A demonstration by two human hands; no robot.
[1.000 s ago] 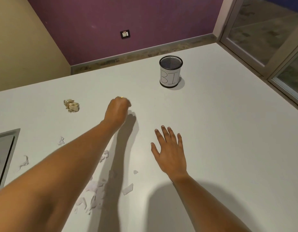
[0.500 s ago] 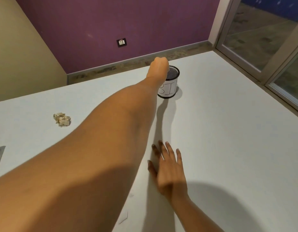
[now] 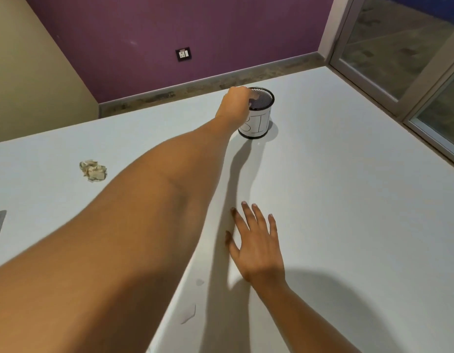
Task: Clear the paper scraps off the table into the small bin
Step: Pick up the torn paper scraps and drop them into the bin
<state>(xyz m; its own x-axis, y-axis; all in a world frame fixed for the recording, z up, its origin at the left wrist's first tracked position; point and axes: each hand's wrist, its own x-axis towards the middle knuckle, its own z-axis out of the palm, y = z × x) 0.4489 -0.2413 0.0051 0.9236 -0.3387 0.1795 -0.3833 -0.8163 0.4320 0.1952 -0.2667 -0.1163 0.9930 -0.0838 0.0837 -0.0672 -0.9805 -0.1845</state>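
Your left hand (image 3: 237, 100) curled over the small bin (image 3: 259, 118), upper centre, its grip hidden from view. Your right hand (image 3: 256, 240) lay flat, fingers spread, on the table (image 3: 348, 200). A wrist nudge could topple the bin. A crumpled scrap (image 3: 93, 170) lay at left.

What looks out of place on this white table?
A crumpled wad of paper lies loose on the left of the table, far from the bin. Two small white scraps lie near the front beside the left forearm, and what looks like a tiny fleck sits outside the bin's base. The bin stands upright.
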